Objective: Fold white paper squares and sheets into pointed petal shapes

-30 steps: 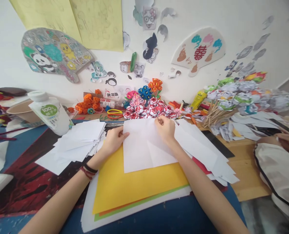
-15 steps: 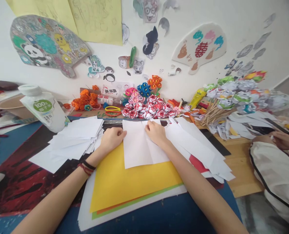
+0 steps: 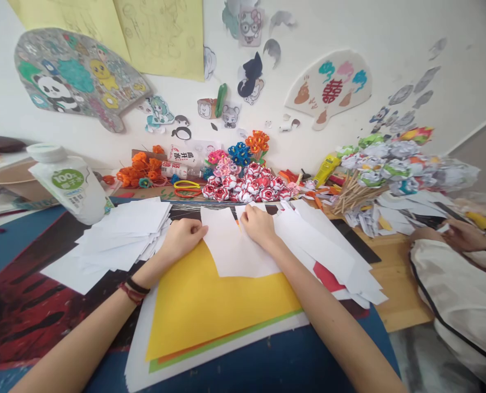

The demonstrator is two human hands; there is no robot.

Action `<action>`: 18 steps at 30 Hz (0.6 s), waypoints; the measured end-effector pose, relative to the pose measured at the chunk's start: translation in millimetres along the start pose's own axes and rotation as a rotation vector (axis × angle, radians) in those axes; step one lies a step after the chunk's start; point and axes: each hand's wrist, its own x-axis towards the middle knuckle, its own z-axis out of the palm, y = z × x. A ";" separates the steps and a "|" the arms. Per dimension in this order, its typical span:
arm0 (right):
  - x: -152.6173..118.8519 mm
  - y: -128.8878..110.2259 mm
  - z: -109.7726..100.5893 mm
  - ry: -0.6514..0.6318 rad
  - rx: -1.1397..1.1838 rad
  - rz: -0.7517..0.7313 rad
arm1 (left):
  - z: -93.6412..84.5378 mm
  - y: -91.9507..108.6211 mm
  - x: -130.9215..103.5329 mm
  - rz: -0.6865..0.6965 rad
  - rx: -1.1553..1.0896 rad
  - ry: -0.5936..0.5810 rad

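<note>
A white sheet of paper (image 3: 243, 252) has a split running down from its top edge, with the two parts spread apart there. My left hand (image 3: 184, 236), closed, pinches its upper left edge. My right hand (image 3: 258, 222), also closed, grips the top of the part on the right side of the split. Under the sheet lies a stack of coloured paper, yellow (image 3: 218, 314) on top, with orange, green and white edges showing below. White paper pieces (image 3: 122, 232) are piled beside my left hand, and longer white sheets (image 3: 329, 248) lie to the right of my right hand.
A white bottle (image 3: 69, 183) stands at the left. Red-and-white paper flowers (image 3: 251, 184) and orange ones (image 3: 140, 170) lie along the wall. A bunch of paper flowers on sticks (image 3: 355, 191) rests at the right. Another person's sleeve (image 3: 451, 295) and hands are at the far right.
The split at the top of the white sheet has opened wider and longer, with yellow-orange showing through it. Its lower edge has shifted and bends differently. The whole view has shifted slightly.
</note>
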 end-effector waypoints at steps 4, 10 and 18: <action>0.3 0.5 -2.3 0.007 0.024 0.001 | -6.5 8.0 -8.2 -0.006 -0.033 -0.003; -2.6 5.9 -11.9 0.039 0.039 0.034 | -8.1 12.2 -15.8 -0.037 -0.127 -0.126; -17.1 -5.0 -13.9 -0.027 -0.008 -0.020 | -0.6 10.2 -17.9 -0.102 -0.103 -0.042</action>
